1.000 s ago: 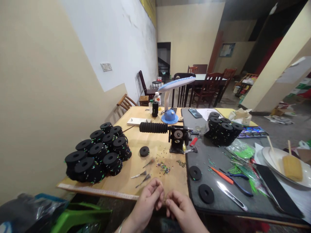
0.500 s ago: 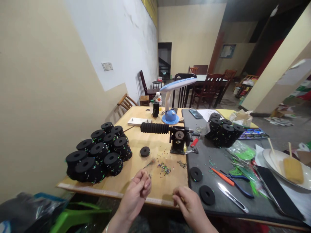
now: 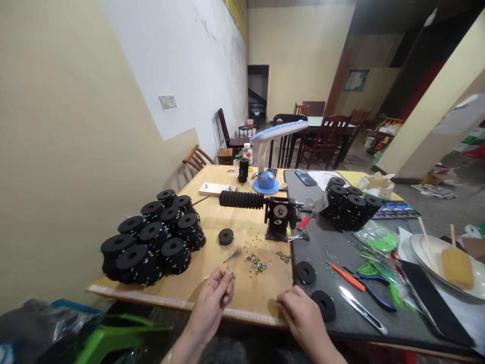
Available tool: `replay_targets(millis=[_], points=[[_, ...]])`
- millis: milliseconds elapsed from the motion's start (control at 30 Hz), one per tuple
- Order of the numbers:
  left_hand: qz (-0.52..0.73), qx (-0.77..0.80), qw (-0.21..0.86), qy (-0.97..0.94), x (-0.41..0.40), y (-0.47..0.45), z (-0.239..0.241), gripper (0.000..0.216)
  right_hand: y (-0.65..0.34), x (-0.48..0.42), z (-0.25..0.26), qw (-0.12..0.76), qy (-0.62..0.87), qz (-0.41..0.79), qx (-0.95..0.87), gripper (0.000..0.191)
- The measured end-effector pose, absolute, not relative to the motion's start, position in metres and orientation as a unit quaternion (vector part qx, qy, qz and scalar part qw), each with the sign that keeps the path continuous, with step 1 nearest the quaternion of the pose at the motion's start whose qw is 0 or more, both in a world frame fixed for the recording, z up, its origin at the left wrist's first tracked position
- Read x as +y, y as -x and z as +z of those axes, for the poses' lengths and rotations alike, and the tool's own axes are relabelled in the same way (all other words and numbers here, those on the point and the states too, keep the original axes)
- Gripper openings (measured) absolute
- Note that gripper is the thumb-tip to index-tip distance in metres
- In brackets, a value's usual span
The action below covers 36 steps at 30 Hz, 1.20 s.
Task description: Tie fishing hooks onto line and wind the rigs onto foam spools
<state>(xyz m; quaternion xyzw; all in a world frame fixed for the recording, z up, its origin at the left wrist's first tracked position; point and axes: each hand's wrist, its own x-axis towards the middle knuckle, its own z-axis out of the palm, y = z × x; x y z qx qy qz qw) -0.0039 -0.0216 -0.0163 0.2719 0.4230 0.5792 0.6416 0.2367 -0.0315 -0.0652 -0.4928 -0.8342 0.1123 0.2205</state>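
Observation:
Both hands are over the front edge of a wooden table. My left hand (image 3: pixel 215 296) is closed in a pinch, thumb against the fingers; whatever lies between them is too small to name. Fingers bent together, my right hand (image 3: pixel 299 311) is beside a black foam spool (image 3: pixel 323 305), and what it pinches cannot be made out. Just beyond the hands lies a scatter of small coloured beads (image 3: pixel 256 264). Darker small pieces (image 3: pixel 283 257) lie to their right. A single foam spool (image 3: pixel 226 236) rests flat behind the left hand.
Stacked foam spools (image 3: pixel 153 232) fill the table's left side, with another stack (image 3: pixel 346 202) at the back right. A black winding device (image 3: pixel 279 215) carries a row of spools. Behind it stands a blue lamp (image 3: pixel 266 181). Orange-handled tool (image 3: pixel 346 276), pliers (image 3: pixel 379 290) and tweezers (image 3: pixel 362 309) lie right.
My right hand has shifted a little to the right, away from the left hand, and now partly overlaps the nearest spool. My left hand stays almost in place, still pinched.

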Motion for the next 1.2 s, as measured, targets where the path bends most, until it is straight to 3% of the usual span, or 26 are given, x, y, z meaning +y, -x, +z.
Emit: replay_targets(millis=[300,467,567,667,800,967,1100,1200], points=[[0.558,0.454,0.606,-0.34,-0.036,-0.009,-0.02,0.038,-0.233,-0.033,-0.055,0.275,0.501,0.094,-0.816,0.016],[0.517,0.484,0.556,-0.435,-0.052,-0.015,-0.015,0.038,-0.21,-0.048,-0.035,0.39,0.48,0.225,-0.753,0.03],[0.507,0.488,0.512,-0.492,-0.062,-0.019,-0.019,0.039,-0.186,-0.055,-0.032,0.375,0.437,0.362,-0.733,0.043],[0.502,0.509,0.454,-0.531,-0.066,-0.018,-0.028,0.039,-0.171,-0.054,-0.034,0.327,0.413,0.438,-0.728,0.036],[0.478,0.519,0.457,-0.542,-0.066,-0.014,-0.041,0.038,-0.17,-0.047,-0.042,0.278,0.427,0.416,-0.753,0.019],[0.473,0.499,0.487,-0.539,-0.057,-0.008,-0.04,0.032,-0.176,-0.045,-0.057,0.281,0.447,0.368,-0.765,0.025],[0.501,0.553,0.374,-0.55,-0.034,0.022,-0.025,0.022,-0.18,-0.043,-0.067,0.359,0.5,0.412,-0.671,0.033],[0.427,0.606,0.272,-0.613,-0.012,0.047,-0.023,0.01,-0.179,-0.043,-0.072,0.412,0.511,0.477,-0.585,0.042]])
